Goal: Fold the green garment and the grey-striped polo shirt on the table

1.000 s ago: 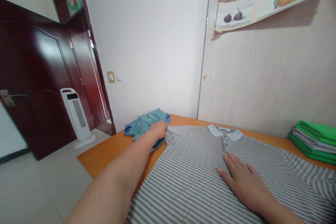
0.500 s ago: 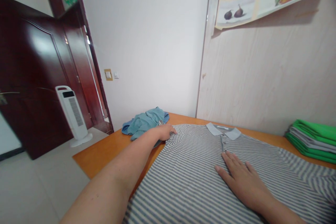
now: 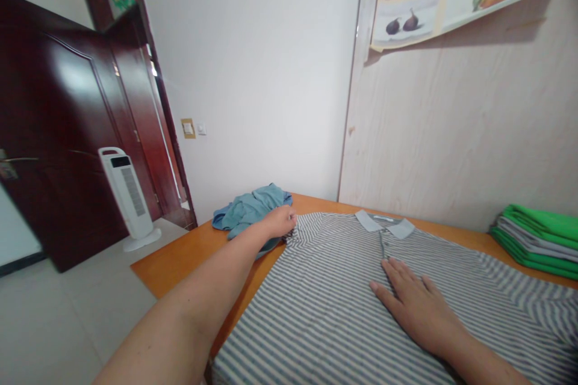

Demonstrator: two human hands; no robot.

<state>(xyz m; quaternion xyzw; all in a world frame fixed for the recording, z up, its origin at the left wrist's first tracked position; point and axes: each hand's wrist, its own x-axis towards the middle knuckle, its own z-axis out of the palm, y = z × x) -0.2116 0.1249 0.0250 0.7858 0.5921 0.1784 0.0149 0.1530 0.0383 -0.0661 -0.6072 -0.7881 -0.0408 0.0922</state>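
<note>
A grey-and-white striped polo shirt [image 3: 334, 289] lies spread on the wooden table [image 3: 180, 264], its pale grey collar [image 3: 368, 221] toward the wall. My left hand [image 3: 282, 221] is closed at the end of the sleeve on the left, its fingers pinching the fabric there. The sleeve is bunched just below that hand. Flat on the shirt front, below the button placket, rests my right hand [image 3: 418, 304], with its fingers stretched out and nothing held. The shirt's other sleeve [image 3: 533, 295] extends to the right edge of the view.
Behind my left hand is a crumpled teal-and-blue garment pile [image 3: 250, 207]. A folded stack of green and grey clothes [image 3: 537, 243] sits at the table's right back. A white tower heater [image 3: 129, 195] stands on the floor by a dark red door [image 3: 49, 120].
My left hand has moved slightly up and away from me at the sleeve end, and its fingers have turned. My right hand stays in place on the shirt.
</note>
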